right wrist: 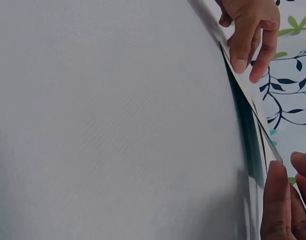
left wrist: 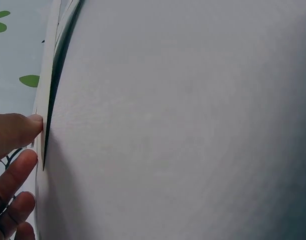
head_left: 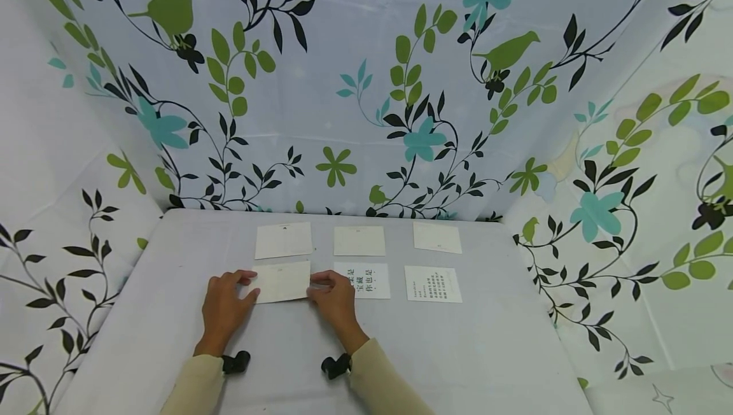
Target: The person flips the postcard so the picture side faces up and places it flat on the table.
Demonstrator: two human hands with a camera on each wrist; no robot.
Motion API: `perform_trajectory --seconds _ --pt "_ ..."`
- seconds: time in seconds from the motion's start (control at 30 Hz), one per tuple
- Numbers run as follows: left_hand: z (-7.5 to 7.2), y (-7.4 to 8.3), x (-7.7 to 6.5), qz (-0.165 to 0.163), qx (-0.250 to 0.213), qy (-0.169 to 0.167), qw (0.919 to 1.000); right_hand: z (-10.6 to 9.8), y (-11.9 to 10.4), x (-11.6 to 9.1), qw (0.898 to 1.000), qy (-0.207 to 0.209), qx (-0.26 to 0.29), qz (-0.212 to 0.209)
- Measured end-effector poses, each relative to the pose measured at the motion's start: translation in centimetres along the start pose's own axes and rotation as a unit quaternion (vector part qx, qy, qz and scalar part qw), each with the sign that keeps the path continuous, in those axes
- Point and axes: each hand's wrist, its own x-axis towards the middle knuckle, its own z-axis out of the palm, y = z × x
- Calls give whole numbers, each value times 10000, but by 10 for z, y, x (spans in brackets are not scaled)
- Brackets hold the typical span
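Bird-and-leaf printed curtains [head_left: 321,103] on three sides of a white table [head_left: 469,358] show a screened-off workspace.

Left sleeve [head_left: 193,384]: pale beige, plain, long, seen at bottom left of centre.
Right sleeve [head_left: 385,377]: matched in beige, seen at bottom centre.
Left wrist device [head_left: 236,362]: coloured black, rounded, worn by the cuff.
Right wrist device [head_left: 335,366]: likewise black, rounded.
Left hand [head_left: 224,302], right hand [head_left: 339,300]: uncovered.

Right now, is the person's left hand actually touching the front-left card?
Touching. The left wrist view shows the thumb of the left hand against the front-left card, with no gap between them.
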Motion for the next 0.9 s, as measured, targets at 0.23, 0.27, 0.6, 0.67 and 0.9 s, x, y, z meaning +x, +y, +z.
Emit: perform_trajectory --seconds 0.23,0.27,0.6,0.67,0.9 --pt "1 2 -2 -34 -27 -22 10000 1 1 -1 9973 -341 648 107" --pt "1 2 -2 -33 -27 -19 10000 1 1 -1 9971 -354 662 107" --pt "-2 4 -2 -164 -115 -40 9998 0 1 -2 9968 -448 668 -9" --pt "-3 4 -2 -214 -150 -40 9997 -1 -1 -3 9969 -457 637 -34" --pt "-5 6 0 -268 -240 51 9993 -6 -5 -4 9974 -399 600 -57"
